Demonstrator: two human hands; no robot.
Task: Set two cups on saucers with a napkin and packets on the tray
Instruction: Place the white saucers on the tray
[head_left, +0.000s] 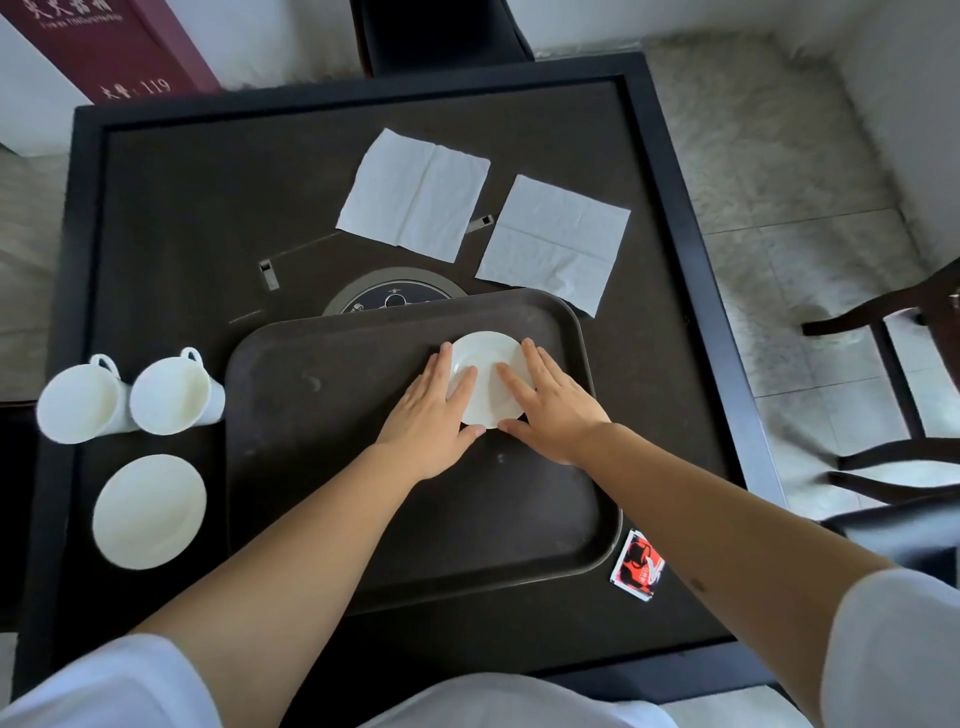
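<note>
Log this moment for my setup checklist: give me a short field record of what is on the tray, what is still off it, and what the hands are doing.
on tray: one saucer on the tray
left hand: left hand flat on saucer's left edge
right hand: right hand flat on saucer's right edge
off tray, left: two cups, second saucer
off tray, far side: two napkins
off tray, right: packets

- Tray (322, 467): dark matt plastic, scuffed.
- Saucers (488, 382) and cups (174, 389): glossy white ceramic.
- Napkins (415, 195): soft creased paper.
- Packets (638, 565): shiny printed wrapper.
- Table (197, 208): dark, matt top.
</note>
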